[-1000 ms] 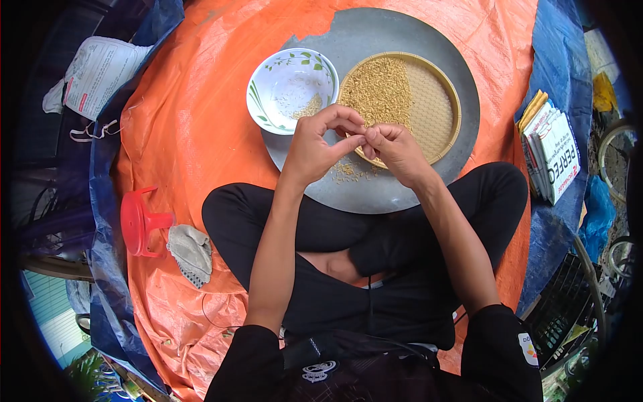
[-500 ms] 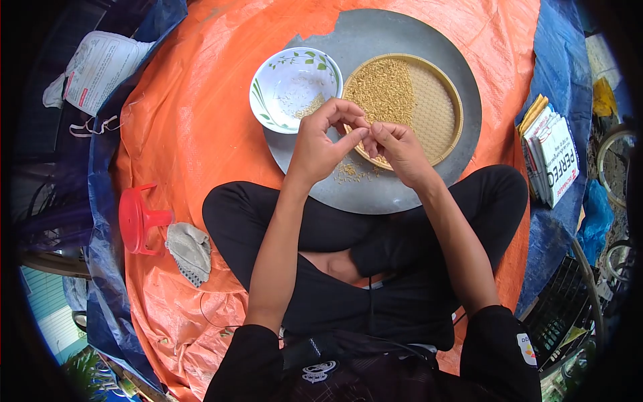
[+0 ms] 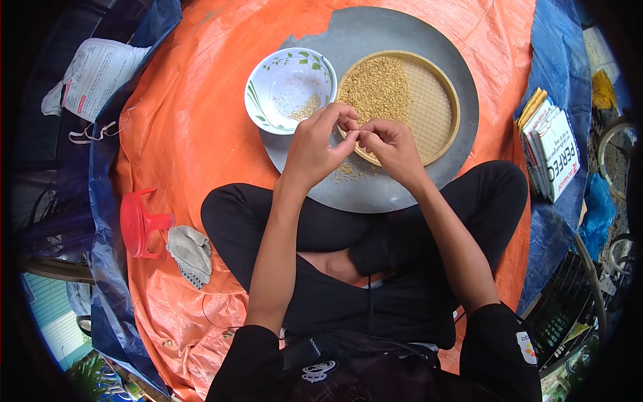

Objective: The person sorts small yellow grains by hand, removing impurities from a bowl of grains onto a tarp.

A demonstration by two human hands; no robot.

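My left hand point(image 3: 315, 144) and my right hand point(image 3: 395, 149) meet fingertip to fingertip over the near edge of a round woven basket point(image 3: 435, 117). Both are closed in a pinch; whatever lies between the fingertips is too small to make out. Golden unhusked rice grains point(image 3: 376, 87) cover the basket's left and middle, with bare weave at its right. Beside it, left of my hands, a white bowl point(image 3: 264, 100) with green leaf patterns holds a small heap of pale grains point(image 3: 306, 107). Loose bits of grain or husk point(image 3: 351, 173) lie below my hands on a grey round tray point(image 3: 375, 197).
An orange tarp point(image 3: 174, 134) lies under everything, with blue tarp point(image 3: 559, 67) at the sides. To the left are a red plastic stool-like object point(image 3: 137, 224) and a grey cloth point(image 3: 189, 251). Folded printed sacks point(image 3: 556, 151) lie at the right.
My hands have shifted slightly left and down, still fingertip to fingertip. The right fingers have curled in more. The whole view has moved a little.
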